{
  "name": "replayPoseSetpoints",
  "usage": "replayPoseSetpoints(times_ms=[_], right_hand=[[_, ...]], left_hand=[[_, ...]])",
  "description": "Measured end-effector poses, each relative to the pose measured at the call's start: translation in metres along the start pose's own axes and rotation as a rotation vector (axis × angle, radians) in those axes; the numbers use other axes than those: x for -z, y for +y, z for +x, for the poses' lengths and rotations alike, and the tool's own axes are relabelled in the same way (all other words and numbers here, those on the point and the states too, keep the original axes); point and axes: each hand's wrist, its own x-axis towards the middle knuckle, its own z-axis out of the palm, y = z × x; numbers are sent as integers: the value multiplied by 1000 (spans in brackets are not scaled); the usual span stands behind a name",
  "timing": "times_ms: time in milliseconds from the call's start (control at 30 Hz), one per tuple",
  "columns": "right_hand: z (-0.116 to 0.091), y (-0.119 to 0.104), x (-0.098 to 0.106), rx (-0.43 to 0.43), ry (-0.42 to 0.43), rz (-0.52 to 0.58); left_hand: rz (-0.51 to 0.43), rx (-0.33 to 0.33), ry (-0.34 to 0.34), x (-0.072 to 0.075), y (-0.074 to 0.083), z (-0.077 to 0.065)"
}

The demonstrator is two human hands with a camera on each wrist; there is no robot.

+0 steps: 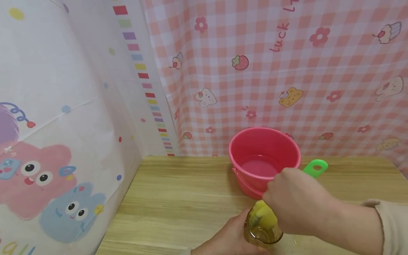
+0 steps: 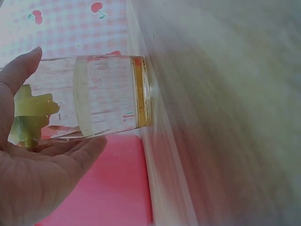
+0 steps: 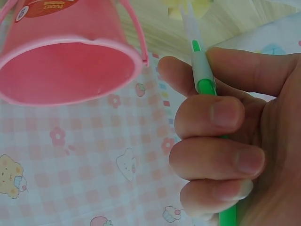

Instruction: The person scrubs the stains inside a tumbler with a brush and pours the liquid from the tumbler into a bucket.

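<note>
My left hand (image 1: 229,235) grips an amber-tinted clear glass (image 1: 266,237) near its rim. In the left wrist view the fingers and thumb of that hand (image 2: 42,183) wrap the upper part of the glass (image 2: 106,94), whose base is right at the tabletop. A yellow sponge head (image 1: 264,216) sits in the mouth of the glass, and its lobes show through the wall. It belongs to a cup brush with a green handle (image 1: 313,169). My right hand (image 1: 296,202) holds that handle, fingers curled round it in the right wrist view.
A pink bucket (image 1: 243,186) with some liquid at its bottom stands right behind the glass. The wooden tabletop (image 1: 172,202) reaches back to a pink checked cloth (image 1: 223,81). A white printed cloth (image 1: 83,134) hangs at the left.
</note>
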Motion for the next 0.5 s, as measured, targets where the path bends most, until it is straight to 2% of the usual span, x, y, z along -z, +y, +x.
replayPoseSetpoints(times_ms=[167,300,500], right_hand=[[-4,3,-3,-20,3,45],[-9,3,-5,-25,26,23],[-14,1,-8,-31,68,42]], left_hand=[[-10,3,-4,1,0,-1],[25,-16,7,1,0,0],[64,-9,19,1,0,-1]])
